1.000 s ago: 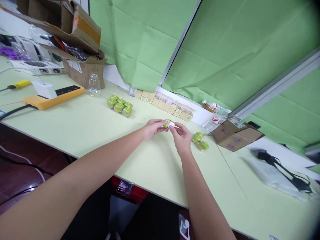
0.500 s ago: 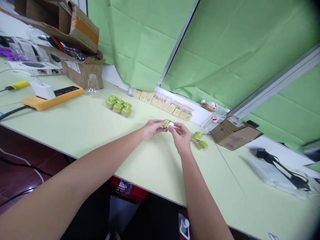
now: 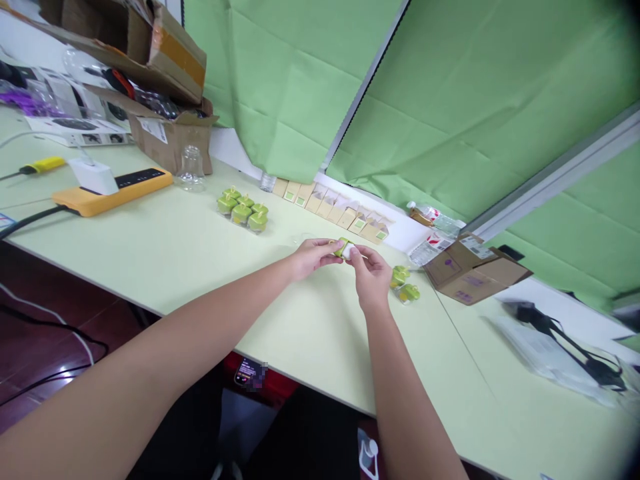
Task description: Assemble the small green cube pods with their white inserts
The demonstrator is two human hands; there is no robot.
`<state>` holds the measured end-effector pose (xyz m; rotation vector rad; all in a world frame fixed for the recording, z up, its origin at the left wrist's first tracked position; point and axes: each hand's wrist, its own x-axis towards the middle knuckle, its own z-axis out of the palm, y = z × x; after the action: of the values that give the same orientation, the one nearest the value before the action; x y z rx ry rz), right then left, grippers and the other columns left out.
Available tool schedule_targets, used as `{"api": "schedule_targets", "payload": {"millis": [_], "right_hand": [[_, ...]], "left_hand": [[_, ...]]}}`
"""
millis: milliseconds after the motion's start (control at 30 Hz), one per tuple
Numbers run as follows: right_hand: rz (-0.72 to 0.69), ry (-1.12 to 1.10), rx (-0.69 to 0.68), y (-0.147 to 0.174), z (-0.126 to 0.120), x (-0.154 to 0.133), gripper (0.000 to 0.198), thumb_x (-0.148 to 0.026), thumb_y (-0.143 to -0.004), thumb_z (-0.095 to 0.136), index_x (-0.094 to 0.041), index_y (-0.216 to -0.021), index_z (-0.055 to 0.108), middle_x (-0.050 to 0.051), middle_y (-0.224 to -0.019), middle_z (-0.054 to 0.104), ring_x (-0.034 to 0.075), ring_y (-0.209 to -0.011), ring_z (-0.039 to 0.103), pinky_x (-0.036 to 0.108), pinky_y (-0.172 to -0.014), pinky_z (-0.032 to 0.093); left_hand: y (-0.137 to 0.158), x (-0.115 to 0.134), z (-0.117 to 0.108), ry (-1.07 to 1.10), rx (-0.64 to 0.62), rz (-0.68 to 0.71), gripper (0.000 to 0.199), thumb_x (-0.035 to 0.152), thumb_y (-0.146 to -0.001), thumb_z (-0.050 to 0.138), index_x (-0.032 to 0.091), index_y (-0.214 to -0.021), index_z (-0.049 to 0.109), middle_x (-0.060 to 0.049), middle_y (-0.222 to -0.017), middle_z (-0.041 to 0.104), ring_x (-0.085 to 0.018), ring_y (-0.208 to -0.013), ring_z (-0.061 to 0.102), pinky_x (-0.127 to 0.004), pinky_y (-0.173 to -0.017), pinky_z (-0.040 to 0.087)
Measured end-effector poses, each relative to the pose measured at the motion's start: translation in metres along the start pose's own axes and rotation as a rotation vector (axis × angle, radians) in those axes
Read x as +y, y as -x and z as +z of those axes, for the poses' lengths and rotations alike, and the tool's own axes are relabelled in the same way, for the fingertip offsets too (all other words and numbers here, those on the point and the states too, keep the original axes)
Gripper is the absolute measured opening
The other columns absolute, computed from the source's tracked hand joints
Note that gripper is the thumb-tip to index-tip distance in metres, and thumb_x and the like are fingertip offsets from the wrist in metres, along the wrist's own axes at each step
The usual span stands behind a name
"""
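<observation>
Between my two hands, above the middle of the table (image 3: pixel 210 267), is a small green-and-white piece (image 3: pixel 345 249); its exact kind is too small to make out. My left hand (image 3: pixel 316 257) pinches its green end. The white end is gripped by my right hand (image 3: pixel 371 272) with thumb and fingers. Fingers cover much of the piece. To the left stands a cluster of several small clear containers with green lids (image 3: pixel 243 208). Just beyond my right hand are a few more green-lidded containers (image 3: pixel 406 285), with some yellow showing inside.
A row of small tan cartons (image 3: pixel 330 208) lines the wall. At left are an orange power strip (image 3: pixel 115 192), a clear plastic jar (image 3: pixel 191 170) and cardboard boxes (image 3: pixel 170 137). Plastic bottles (image 3: pixel 434 233), a carton (image 3: pixel 473 270) and a black strap-like item (image 3: pixel 570 343) lie at right.
The whole scene has shifted slightly to the right in view. Both hands keep hold of the green-and-white piece, with little visible change in grip.
</observation>
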<state>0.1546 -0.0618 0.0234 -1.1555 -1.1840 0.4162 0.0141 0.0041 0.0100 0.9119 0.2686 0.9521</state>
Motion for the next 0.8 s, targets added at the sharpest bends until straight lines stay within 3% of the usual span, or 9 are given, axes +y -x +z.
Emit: {"api": "schedule_targets", "payload": {"millis": [300, 633, 800], "right_hand": [[-0.007, -0.005, -0.030, 0.0007, -0.0010, -0.0018, 0.033, -0.045, -0.075, 0.077, -0.018, -0.093, 0.074, 0.006, -0.087, 0.075, 0.021, -0.080, 0.070, 0.040, -0.082, 0.058], [-0.052, -0.006, 0.023, 0.0050, 0.0067, -0.0051, 0.034, -0.043, -0.072, 0.081, -0.018, -0.093, 0.071, 0.008, -0.094, 0.075, 0.022, -0.089, 0.071, 0.041, -0.087, 0.058], [-0.024, -0.001, 0.055, 0.0039, 0.0076, -0.0062, 0.038, -0.044, -0.071, 0.081, -0.017, -0.095, 0.069, 0.009, -0.096, 0.073, 0.020, -0.084, 0.070, 0.039, -0.083, 0.059]], "left_hand": [[0.0000, 0.0002, -0.0014, -0.002, 0.000, -0.014, 0.031, 0.032, -0.072, 0.082, 0.009, -0.091, 0.076, -0.011, -0.100, 0.072, -0.017, -0.088, 0.067, -0.038, -0.097, 0.051], [-0.0008, -0.0004, 0.0004, 0.032, 0.022, -0.012, 0.029, 0.032, -0.071, 0.083, 0.009, -0.088, 0.077, -0.009, -0.096, 0.071, -0.014, -0.085, 0.065, -0.038, -0.097, 0.050], [-0.0006, 0.0000, 0.0019, 0.038, 0.017, -0.014, 0.033, 0.034, -0.069, 0.084, 0.010, -0.091, 0.076, -0.008, -0.095, 0.071, -0.014, -0.083, 0.066, -0.037, -0.097, 0.050]]}}
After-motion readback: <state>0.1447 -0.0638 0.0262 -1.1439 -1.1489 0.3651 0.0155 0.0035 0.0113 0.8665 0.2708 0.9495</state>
